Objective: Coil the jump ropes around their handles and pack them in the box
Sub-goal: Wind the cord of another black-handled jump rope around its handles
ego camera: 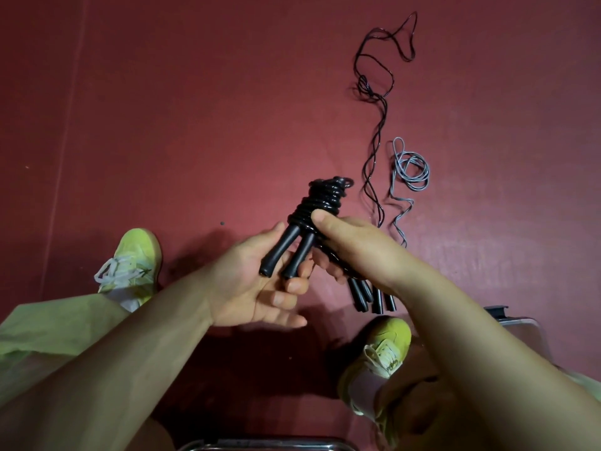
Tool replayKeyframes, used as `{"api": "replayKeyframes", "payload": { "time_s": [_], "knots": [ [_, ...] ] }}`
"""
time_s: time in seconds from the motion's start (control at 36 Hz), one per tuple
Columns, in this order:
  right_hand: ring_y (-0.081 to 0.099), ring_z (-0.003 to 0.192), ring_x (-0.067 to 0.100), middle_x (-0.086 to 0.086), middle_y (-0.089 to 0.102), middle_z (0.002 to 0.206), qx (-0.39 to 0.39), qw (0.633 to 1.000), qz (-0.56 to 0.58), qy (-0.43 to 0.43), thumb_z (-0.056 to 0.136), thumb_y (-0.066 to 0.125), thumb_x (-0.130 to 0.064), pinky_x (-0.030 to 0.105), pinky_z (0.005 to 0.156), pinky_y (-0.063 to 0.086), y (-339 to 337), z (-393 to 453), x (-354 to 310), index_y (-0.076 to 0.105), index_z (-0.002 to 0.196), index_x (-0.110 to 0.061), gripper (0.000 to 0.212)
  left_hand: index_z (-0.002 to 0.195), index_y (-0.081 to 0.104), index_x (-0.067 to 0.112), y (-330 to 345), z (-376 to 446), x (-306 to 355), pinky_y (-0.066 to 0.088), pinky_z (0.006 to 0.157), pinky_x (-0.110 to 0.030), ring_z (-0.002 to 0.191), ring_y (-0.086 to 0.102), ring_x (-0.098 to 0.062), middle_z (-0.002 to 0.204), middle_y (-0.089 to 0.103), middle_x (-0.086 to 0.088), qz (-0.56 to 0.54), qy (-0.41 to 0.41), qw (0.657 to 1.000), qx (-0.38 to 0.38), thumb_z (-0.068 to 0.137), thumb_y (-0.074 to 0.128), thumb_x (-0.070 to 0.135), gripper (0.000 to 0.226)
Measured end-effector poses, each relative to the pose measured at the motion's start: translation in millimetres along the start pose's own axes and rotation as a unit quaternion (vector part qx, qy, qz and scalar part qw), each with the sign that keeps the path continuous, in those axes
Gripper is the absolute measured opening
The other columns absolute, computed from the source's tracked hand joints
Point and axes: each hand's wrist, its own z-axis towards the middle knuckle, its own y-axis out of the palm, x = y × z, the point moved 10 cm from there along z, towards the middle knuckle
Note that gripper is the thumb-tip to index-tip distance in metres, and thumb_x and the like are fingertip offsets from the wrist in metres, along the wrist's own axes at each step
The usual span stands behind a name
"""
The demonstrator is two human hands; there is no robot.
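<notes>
Jump rope [320,203] is coiled round its handles [286,253], my left hand [260,288] cradling them while my right hand [354,252] pinches the wraps; packing it seems next.

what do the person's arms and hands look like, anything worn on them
Both forearms are bare in view: no sleeves, gloves, watch or rings visible on the left hand or right hand. Fingernails are short and unpainted.
</notes>
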Motion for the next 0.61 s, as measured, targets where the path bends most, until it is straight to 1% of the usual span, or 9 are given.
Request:
{"api": "replayKeyframes", "payload": {
  "time_s": [0.03, 0.08, 0.14, 0.25, 0.33, 0.44, 0.53, 0.61],
  "knots": [
    [0.049, 0.044, 0.012, 0.013, 0.052, 0.061, 0.003, 1.0, -0.014, 0.017, 0.1, 0.036, -0.051, 0.026, 0.051, 0.04, -1.3, 0.0, 4.6, 0.057, 0.074, 0.001, 0.061, 0.073, 0.058, 0.013, -6.8, 1.3, -0.2, 0.049, 0.077, -0.042, 0.044, 0.037, -0.01, 0.061, 0.047, 0.001, 0.02, -0.002, 0.999, 0.028, 0.086, 0.026, 0.067, 0.064],
    [0.051, 0.042, 0.01, 0.002, 0.054, 0.054, 0.016, 0.998, -0.042, 0.045, 0.099, 0.036, -0.049, 0.025, 0.049, 0.043, -3.9, 1.1, 14.3, 0.06, 0.074, -0.005, 0.056, 0.072, 0.059, 0.015, -20.6, 2.5, 0.4, 0.049, 0.077, -0.041, 0.045, 0.034, -0.009, 0.06, 0.048, 0.002, 0.074, -0.002, 0.993, 0.094, 0.091, 0.021, 0.066, 0.066],
    [0.049, 0.042, 0.013, -0.002, 0.053, 0.048, 0.033, 0.995, -0.069, 0.066, 0.098, 0.037, -0.051, 0.026, 0.052, 0.044, -6.1, 2.5, 21.2, 0.062, 0.071, -0.008, 0.056, 0.073, 0.058, 0.016, -30.3, 2.6, 2.1, 0.049, 0.078, -0.039, 0.045, 0.034, -0.009, 0.058, 0.049, 0.003, 0.129, 0.001, 0.98, 0.148, 0.093, 0.018, 0.065, 0.067],
    [0.045, 0.049, 0.02, 0.011, 0.051, 0.056, 0.058, 0.988, -0.115, 0.08, 0.095, 0.035, -0.057, 0.028, 0.059, 0.039, -7.5, 2.2, 23.4, 0.055, 0.061, -0.01, 0.062, 0.076, 0.058, 0.017, -40.6, 1.9, 7.9, 0.049, 0.078, -0.038, 0.046, 0.035, -0.009, 0.058, 0.052, 0.005, 0.184, 0.018, 0.96, 0.212, 0.094, 0.017, 0.063, 0.065],
    [0.042, 0.053, 0.021, 0.009, 0.047, 0.055, 0.076, 0.986, -0.121, 0.084, 0.093, 0.034, -0.062, 0.031, 0.063, 0.038, -8.7, 3.7, 25.5, 0.046, 0.054, -0.013, 0.064, 0.076, 0.061, 0.018, -46.9, -1.1, 14.0, 0.05, 0.082, -0.038, 0.048, 0.038, -0.009, 0.059, 0.055, 0.005, 0.209, 0.04, 0.946, 0.244, 0.093, 0.02, 0.064, 0.063],
    [0.043, 0.05, 0.021, 0.005, 0.047, 0.049, 0.082, 0.984, -0.125, 0.092, 0.093, 0.033, -0.062, 0.03, 0.063, 0.038, -8.4, 5.0, 28.5, 0.046, 0.052, -0.013, 0.065, 0.077, 0.063, 0.02, -51.7, -3.2, 20.1, 0.05, 0.084, -0.037, 0.051, 0.042, -0.009, 0.061, 0.057, 0.007, 0.245, 0.064, 0.929, 0.271, 0.093, 0.023, 0.063, 0.06],
    [0.046, 0.046, 0.021, 0.002, 0.047, 0.045, 0.076, 0.988, -0.1, 0.09, 0.094, 0.036, -0.059, 0.031, 0.059, 0.04, -5.1, 5.6, 29.9, 0.051, 0.057, -0.012, 0.062, 0.075, 0.063, 0.02, -56.1, -5.7, 28.5, 0.048, 0.082, -0.035, 0.055, 0.044, -0.011, 0.06, 0.057, 0.006, 0.275, 0.09, 0.909, 0.301, 0.095, 0.027, 0.059, 0.057],
    [0.044, 0.04, 0.013, -0.003, 0.051, 0.049, 0.042, 0.992, -0.073, 0.088, 0.096, 0.039, -0.055, 0.026, 0.046, 0.038, 4.9, 5.3, 28.9, 0.059, 0.073, -0.011, 0.053, 0.076, 0.062, 0.016, -61.0, -11.2, 41.1, 0.043, 0.075, -0.031, 0.059, 0.047, -0.01, 0.063, 0.056, 0.004, 0.334, 0.127, 0.872, 0.335, 0.096, 0.031, 0.054, 0.053]
  ]
}}
